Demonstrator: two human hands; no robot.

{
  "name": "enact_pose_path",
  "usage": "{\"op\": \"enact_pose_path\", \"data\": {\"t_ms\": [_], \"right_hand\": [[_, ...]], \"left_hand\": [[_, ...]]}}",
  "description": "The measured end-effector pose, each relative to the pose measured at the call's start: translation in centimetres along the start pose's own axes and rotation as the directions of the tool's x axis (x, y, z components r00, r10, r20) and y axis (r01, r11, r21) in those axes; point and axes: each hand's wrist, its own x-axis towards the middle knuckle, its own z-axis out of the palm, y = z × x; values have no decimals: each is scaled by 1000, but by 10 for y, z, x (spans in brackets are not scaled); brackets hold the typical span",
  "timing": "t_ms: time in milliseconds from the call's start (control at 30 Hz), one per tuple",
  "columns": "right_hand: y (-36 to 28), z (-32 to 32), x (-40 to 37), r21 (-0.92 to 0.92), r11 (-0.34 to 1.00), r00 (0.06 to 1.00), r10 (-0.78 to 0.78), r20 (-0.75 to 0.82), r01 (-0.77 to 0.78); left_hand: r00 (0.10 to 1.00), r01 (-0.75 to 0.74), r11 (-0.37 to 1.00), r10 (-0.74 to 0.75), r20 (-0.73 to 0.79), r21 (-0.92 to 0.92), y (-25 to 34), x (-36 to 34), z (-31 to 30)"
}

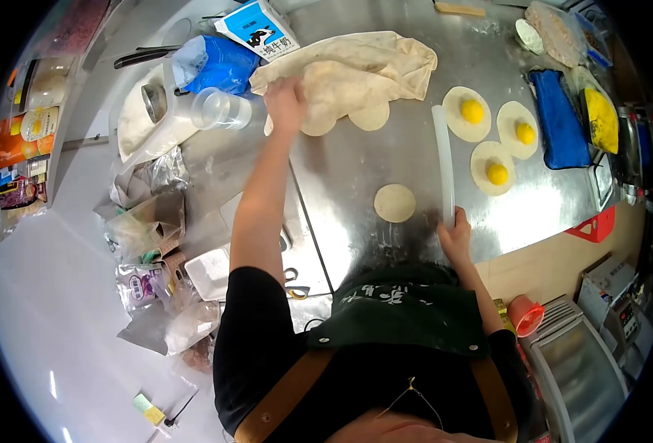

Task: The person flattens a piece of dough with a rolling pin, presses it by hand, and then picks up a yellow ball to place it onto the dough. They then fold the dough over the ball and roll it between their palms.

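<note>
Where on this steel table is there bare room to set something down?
Bare steel table lies between the left forearm and the white rolling pin, around the plain dough round, and behind the beige cloth. Crowded: the clear plastic cup and bags at left, the yellow-topped dough rounds at right.

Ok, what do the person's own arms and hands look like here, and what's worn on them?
The left hand and right hand are bare, with no gloves or watch visible. Both forearms are uncovered below black short sleeves. A dark green apron with tan straps and white lettering covers the chest.
</note>
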Motion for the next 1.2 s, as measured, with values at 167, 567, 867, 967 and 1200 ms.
{"op": "enact_pose_path", "data": {"t_ms": [167,567,867,967,1200], "right_hand": [[-6,-1,9,96,995,1000,8,28,-11],[3,-1,-6,25,987,984,-158,-79,161],[-20,-42,-23,161,984,990,-58,-127,78],[-7,-45,-34,205,979,994,40,-101,-19],[22,-47,-68,156,987,988,-16,-152,40]], "left_hand": [[984,-152,982,139,-114,-111,33,-106,-57],[987,50,991,-67,-143,-122,42,-204,-48],[904,361,869,-236,356,-339,167,-228,3],[873,357,890,-210,441,-283,182,-221,21],[858,-53,918,243,452,-393,215,-195,59]]}}
